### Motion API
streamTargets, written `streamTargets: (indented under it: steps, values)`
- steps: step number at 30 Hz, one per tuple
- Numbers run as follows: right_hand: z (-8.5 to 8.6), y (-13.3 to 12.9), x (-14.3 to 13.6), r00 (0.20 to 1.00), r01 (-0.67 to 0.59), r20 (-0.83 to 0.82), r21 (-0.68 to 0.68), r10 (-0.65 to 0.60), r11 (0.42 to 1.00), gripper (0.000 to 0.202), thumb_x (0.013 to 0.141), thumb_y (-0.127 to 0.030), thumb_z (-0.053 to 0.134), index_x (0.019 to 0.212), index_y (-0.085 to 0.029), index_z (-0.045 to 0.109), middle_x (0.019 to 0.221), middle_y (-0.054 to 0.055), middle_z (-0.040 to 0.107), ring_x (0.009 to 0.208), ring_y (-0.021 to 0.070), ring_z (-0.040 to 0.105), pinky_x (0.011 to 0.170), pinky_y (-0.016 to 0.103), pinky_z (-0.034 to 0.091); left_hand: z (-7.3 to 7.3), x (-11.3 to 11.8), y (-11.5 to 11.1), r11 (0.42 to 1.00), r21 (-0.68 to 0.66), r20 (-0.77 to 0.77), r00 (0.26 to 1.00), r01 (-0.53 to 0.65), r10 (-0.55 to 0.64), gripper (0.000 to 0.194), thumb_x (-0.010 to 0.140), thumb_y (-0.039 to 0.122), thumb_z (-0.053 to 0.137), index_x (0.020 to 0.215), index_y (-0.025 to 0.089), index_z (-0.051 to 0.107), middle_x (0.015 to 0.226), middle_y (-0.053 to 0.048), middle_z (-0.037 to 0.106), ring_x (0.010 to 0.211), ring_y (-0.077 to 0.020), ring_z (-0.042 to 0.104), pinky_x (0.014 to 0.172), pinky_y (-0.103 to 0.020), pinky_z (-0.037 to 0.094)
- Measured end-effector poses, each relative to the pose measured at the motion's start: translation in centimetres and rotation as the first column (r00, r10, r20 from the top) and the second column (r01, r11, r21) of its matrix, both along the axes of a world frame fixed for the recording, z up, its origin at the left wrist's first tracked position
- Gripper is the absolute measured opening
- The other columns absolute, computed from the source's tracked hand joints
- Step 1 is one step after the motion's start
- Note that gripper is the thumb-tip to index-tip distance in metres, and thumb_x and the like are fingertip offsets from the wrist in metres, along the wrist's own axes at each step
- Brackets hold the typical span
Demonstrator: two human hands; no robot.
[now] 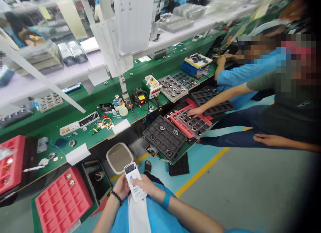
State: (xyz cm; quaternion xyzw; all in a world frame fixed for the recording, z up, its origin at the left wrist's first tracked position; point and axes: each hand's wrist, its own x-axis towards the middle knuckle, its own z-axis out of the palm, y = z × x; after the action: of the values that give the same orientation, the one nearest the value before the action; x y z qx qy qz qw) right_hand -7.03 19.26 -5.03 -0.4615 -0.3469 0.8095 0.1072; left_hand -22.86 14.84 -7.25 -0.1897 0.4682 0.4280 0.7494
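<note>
I hold a white phone-like device (134,181) over my lap with both hands. My left hand (121,187) grips its left edge; a dark bead bracelet sits on that wrist. My right hand (146,185) wraps its right side, and a blue band circles that wrist. The device has a small screen at its top end and blue print lower down. A red compartment tray (62,200) lies just left of my left arm, with a few small parts in its top cells.
A long green workbench (82,132) carries meters, a small power supply (151,86), tools and papers. Black trays (164,136) and a red tray (192,123) with round parts lie to the right, where a seated co-worker's hand (194,111) rests. A white bin (119,157) stands below.
</note>
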Motion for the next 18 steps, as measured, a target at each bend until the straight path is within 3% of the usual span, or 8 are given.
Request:
streamTargets:
  steps: [3,6,9,11,13,15,18]
  values:
    - [-1.1,0.4,0.4,0.993,-0.114,0.022,-0.131,0.118,0.985,0.042,0.067,-0.049,0.081,0.085,-0.011,0.077,0.080,0.009,0.074,0.068,0.0204,0.067,0.063,0.029,0.052,-1.1,0.3,0.1,0.997,-0.068,0.009,0.999,-0.049,0.049,0.017,0.092,0.026,0.061,0.084,0.011,0.066,0.076,-0.011,0.073,0.083,-0.0274,0.074,0.085,-0.041,0.058]
    - [-1.5,1.2,0.3,0.985,-0.167,0.017,-0.177,0.172,0.970,0.039,0.068,-0.045,0.080,0.086,-0.012,0.077,0.081,0.009,0.075,0.072,0.0201,0.069,0.065,0.028,0.052,-2.4,0.7,0.6,0.983,-0.109,-0.017,0.989,-0.145,0.144,0.022,0.090,0.033,0.066,0.084,0.011,0.066,0.080,-0.011,0.074,0.087,-0.0284,0.073,0.088,-0.043,0.058]
    - [-1.0,2.0,0.1,0.981,-0.193,0.001,-0.171,0.196,0.966,0.042,0.066,-0.045,0.082,0.090,-0.011,0.077,0.082,0.009,0.075,0.074,0.0201,0.070,0.066,0.027,0.052,-3.6,0.1,1.2,0.953,-0.133,-0.090,0.961,-0.272,0.262,0.027,0.092,0.039,0.065,0.094,0.012,0.067,0.084,-0.010,0.072,0.086,-0.0250,0.072,0.086,-0.042,0.059]
    - [-0.1,2.3,0.4,0.968,-0.249,-0.058,-0.176,0.242,0.952,0.046,0.063,-0.046,0.085,0.090,-0.009,0.078,0.082,0.011,0.075,0.072,0.0218,0.070,0.064,0.029,0.052,-4.0,-1.7,1.3,0.917,-0.135,-0.170,0.921,-0.374,0.351,0.030,0.096,0.041,0.059,0.104,0.013,0.065,0.086,-0.007,0.071,0.082,-0.0207,0.071,0.083,-0.039,0.059]
    - [0.8,2.6,0.9,0.956,-0.286,-0.117,-0.161,0.270,0.944,0.049,0.060,-0.046,0.088,0.089,-0.008,0.078,0.083,0.012,0.075,0.070,0.0221,0.069,0.064,0.029,0.052,-3.8,-4.4,1.0,0.875,-0.135,-0.253,0.870,-0.466,0.424,0.027,0.099,0.038,0.053,0.110,0.015,0.063,0.087,-0.004,0.071,0.078,-0.0174,0.070,0.080,-0.035,0.059]
    - [1.4,3.0,1.3,0.963,-0.248,-0.140,-0.128,0.230,0.960,0.052,0.061,-0.048,0.089,0.091,-0.008,0.078,0.086,0.012,0.076,0.072,0.0208,0.068,0.066,0.028,0.051,-2.8,-6.9,0.3,0.855,-0.123,-0.285,0.843,-0.504,0.456,0.020,0.099,0.029,0.051,0.110,0.017,0.062,0.089,-0.003,0.071,0.082,-0.0164,0.071,0.081,-0.032,0.059]
    - [1.6,3.8,1.4,0.979,-0.128,-0.177,-0.120,0.106,0.984,0.056,0.069,-0.055,0.084,0.099,-0.009,0.075,0.094,0.012,0.076,0.079,0.0198,0.069,0.072,0.028,0.052,-0.5,-8.1,-0.6,0.903,-0.098,-0.193,0.898,-0.419,0.396,0.014,0.096,0.028,0.055,0.100,0.016,0.063,0.106,-0.010,0.072,0.099,-0.0239,0.071,0.087,-0.041,0.059]
